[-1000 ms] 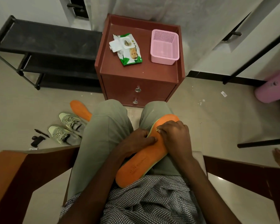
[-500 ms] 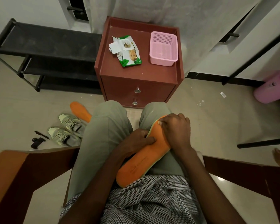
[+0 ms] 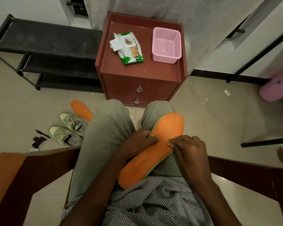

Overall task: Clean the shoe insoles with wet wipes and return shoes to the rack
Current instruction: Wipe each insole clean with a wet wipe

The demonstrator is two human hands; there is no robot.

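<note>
Fingers of the left hand (image 3: 137,142) curl over the near edge of the orange insole (image 3: 151,149), which lies slantwise across the right thigh, toe end toward the knee. The right hand (image 3: 189,149) presses down mid-insole, fingertips bunched on a wet wipe (image 3: 170,143) barely showing beneath them. Both forearms angle inward over the lap.

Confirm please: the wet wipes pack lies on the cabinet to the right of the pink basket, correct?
Not quite. In the head view the wet wipes pack lies on the cabinet to the left of the pink basket, not the right.
</note>
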